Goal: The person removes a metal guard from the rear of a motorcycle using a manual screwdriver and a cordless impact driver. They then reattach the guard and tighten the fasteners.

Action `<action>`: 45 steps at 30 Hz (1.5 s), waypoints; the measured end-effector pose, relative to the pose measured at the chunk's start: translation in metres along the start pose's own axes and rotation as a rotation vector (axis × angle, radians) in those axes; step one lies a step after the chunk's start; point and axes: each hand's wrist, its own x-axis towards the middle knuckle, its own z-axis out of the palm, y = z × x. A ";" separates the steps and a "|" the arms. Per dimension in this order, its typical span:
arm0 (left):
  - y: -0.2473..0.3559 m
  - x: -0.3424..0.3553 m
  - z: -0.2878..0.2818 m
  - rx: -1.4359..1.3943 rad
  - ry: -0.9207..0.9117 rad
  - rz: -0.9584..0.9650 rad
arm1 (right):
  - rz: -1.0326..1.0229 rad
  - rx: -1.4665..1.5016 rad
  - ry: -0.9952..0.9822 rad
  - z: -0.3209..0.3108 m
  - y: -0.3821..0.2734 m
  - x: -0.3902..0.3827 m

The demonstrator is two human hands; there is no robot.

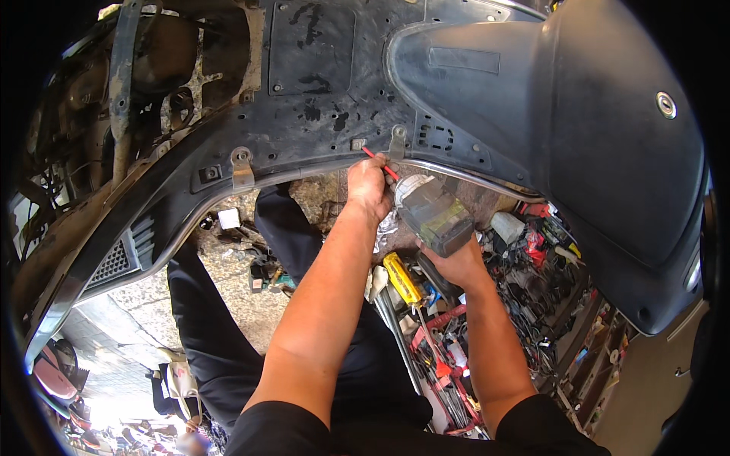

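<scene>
My left hand [366, 182] is at the near edge of the dark floor panel [304, 125], its fingers curled in with the thumb and forefinger closed about the slim red bit [391, 173]. My right hand [456, 262] is wrapped round the grip of the cordless power tool [432, 207], coming at it from the near right side, with most of those fingers hidden beneath the body. The tool hangs just right of my left hand, over the gap on the panel's near side, and the bit runs from its nose to the far left, toward a small metal clip [359, 144] on the panel. The tip is too small here for me to be sure it is properly seated.

As I judge it, the step is lining up and steadying that bit, so what matters is a straight line. The right wrist should bring the tool's heavy body in line with the bit, because its weight can drag the tip sideways. My left fingers do best as a light guide: snug enough to stop wobble, loose enough for the shaft to turn without rubbing skin. Steady pressure should come before any speed, with short pulls on the trigger, or the tip could skip and scrape the panel. I should mind the metal bracket [398, 141] just right of the bit, and the bright trim strip [464, 175] beyond it, so neither catches my knuckles or the tool's nose.
</scene>
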 end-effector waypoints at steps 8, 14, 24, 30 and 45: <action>0.003 0.006 -0.003 0.013 0.026 0.054 | -0.097 -0.014 -0.043 0.001 0.002 0.010; 0.006 0.004 -0.008 -0.026 -0.011 0.002 | -0.008 0.060 -0.050 -0.003 0.005 0.009; 0.006 0.002 -0.007 0.064 -0.034 0.012 | 0.041 0.128 0.006 0.004 0.009 0.006; 0.007 0.004 -0.006 0.102 -0.036 0.027 | 0.011 0.138 -0.027 0.009 0.017 0.002; 0.001 0.011 0.007 -0.123 0.040 0.107 | -0.017 -0.151 -0.097 -0.050 0.013 0.053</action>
